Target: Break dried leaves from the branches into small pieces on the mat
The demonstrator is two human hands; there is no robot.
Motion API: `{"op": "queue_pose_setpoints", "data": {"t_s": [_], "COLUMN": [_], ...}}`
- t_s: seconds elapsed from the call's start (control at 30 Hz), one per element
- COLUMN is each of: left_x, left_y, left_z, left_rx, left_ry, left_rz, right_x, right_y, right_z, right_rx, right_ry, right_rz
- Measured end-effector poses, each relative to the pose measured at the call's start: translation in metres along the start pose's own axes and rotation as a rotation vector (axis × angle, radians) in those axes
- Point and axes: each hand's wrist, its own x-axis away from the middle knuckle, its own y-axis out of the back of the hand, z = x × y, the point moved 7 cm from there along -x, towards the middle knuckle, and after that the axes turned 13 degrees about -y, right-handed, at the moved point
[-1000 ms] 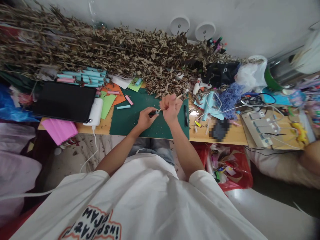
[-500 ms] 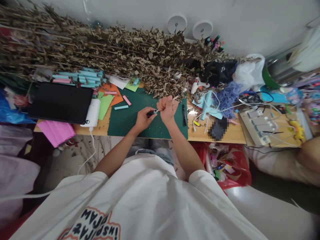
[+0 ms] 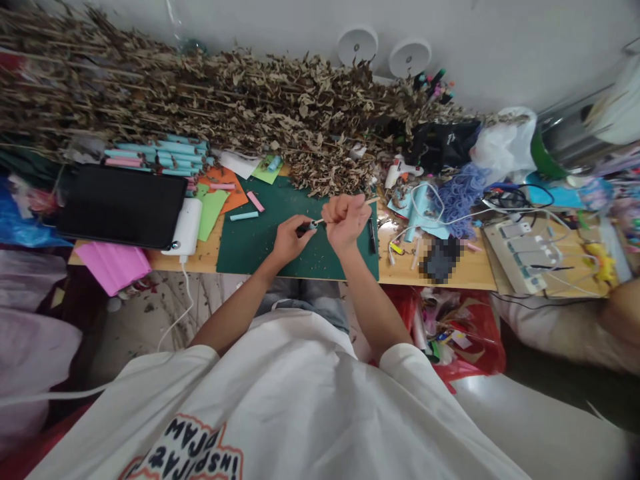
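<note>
My left hand (image 3: 290, 241) is closed around a small light-blue tube with a dark end (image 3: 313, 225), mostly hidden by the fingers. My right hand (image 3: 346, 223), in a fist, grips a thin wooden stick (image 3: 373, 200). One end of the stick sticks out past the fist at upper right, while its other end points to the mouth of the tube; whether it is inside I cannot tell. Both hands are above a green cutting mat (image 3: 250, 252). On the mat lie a light-blue paper roll (image 3: 244, 216), a pink one (image 3: 255, 201) and a black pen (image 3: 372, 236).
Dried leafy stems (image 3: 240, 100) lie along the back. At left are a black tablet (image 3: 123, 207), a white power bank (image 3: 184, 227) and piled blue rolls (image 3: 175, 160). A glue gun (image 3: 403, 171), blue yarn (image 3: 463, 200) and a power strip (image 3: 515, 257) stand at right. Another person's arm (image 3: 620, 303) shows at far right.
My right hand has moved slightly right, away from my left hand, and more of the stick shows between them. The left hand still holds the tube. The whole view has shifted slightly.
</note>
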Motion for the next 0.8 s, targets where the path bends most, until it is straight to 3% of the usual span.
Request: {"op": "queue_pose_setpoints", "data": {"t_s": [0.8], "left_x": [-0.001], "left_y": [0.001], "left_z": [0.001], "left_rx": [0.014], "left_ry": [0.005], "left_rz": [0.005], "right_x": [-0.009], "right_y": [0.000], "right_z": [-0.019], "right_rx": [0.048], "right_ry": [-0.048], "right_rz": [-0.037]}}
